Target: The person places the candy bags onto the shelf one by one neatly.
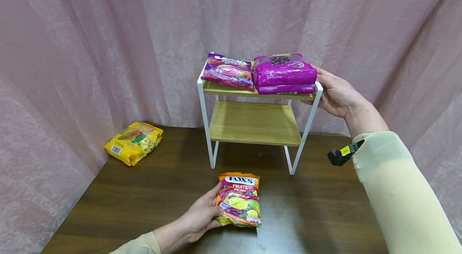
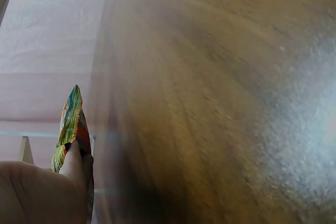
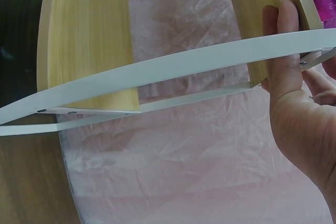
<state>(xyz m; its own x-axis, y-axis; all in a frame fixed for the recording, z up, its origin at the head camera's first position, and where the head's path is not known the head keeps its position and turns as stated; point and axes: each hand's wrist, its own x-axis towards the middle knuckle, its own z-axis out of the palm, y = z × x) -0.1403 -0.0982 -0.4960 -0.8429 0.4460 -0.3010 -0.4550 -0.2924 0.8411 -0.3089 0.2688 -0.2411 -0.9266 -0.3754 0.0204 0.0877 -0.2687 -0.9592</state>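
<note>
My left hand (image 1: 202,216) pinches a Fox's Fruits candy bag (image 1: 239,202) by its left edge, thumb across the front, over the table before the rack. From the left wrist the candy bag (image 2: 72,121) shows edge-on beyond the hand (image 2: 50,187). At the right end of a two-tier shelf rack (image 1: 255,121), my right hand (image 1: 339,95) grips the top tier. Fingers (image 3: 287,30) lie against the tier's underside, inside the white frame (image 3: 173,66). Right beside that hand is a large magenta candy bag (image 1: 284,75) on the top tier; a purple Berries candy bag (image 1: 229,70) lies left of it.
A yellow candy bag (image 1: 134,143) lies on the brown table (image 1: 144,202) at the back left. The rack's wooden lower tier (image 1: 254,123) bears nothing. Pink curtains (image 1: 173,25) hang close behind the rack and along the sides.
</note>
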